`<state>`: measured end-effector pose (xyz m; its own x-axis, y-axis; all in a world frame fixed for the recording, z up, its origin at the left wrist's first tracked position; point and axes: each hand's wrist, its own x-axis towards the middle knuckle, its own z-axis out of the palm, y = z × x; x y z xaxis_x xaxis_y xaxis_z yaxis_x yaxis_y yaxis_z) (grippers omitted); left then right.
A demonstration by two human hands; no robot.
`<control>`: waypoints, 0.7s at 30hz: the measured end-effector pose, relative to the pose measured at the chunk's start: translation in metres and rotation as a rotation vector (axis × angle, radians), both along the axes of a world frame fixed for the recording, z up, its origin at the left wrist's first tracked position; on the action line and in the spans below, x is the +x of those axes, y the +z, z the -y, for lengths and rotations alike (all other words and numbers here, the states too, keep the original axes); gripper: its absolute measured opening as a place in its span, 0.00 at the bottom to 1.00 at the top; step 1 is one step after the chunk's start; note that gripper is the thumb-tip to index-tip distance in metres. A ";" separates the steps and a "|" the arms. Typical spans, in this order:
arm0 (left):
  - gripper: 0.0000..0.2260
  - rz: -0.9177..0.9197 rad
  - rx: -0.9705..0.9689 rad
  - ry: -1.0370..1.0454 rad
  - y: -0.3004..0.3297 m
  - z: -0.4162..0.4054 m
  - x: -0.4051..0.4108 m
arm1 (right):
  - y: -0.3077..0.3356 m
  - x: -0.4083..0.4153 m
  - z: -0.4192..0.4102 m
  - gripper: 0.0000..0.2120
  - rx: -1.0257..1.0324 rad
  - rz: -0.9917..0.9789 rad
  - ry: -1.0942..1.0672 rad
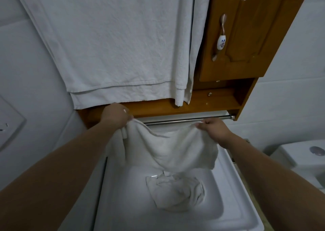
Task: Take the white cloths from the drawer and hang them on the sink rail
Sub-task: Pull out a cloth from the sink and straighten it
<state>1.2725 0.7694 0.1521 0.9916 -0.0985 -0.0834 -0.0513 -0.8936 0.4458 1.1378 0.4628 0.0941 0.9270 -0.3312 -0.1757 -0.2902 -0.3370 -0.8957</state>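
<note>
White cloth (168,149) held spread over the sink (233,192), top edge pulled out just in front of and slightly below the rail (186,120), middle sagging. Left hand (116,115) pinches the cloth's left top corner, fingers curled on it, near the rail's left end. Right hand (213,129) pinches the right top corner, thumb and fingers closed on the fabric, just below the rail. Cloth not over the rail yet. Second cloth (175,192) lies crumpled in the sink basin, under the held one, apart from it. Rail fixed under a wooden cabinet (246,37) with a ceramic handle (220,38). Big towel (112,42) hangs down left of the cabinet door. Toilet tank (302,157) at right.
</note>
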 end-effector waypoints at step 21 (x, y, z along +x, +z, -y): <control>0.13 -0.217 -0.453 -0.209 -0.004 0.085 -0.072 | 0.036 0.013 -0.060 0.07 0.309 0.029 0.220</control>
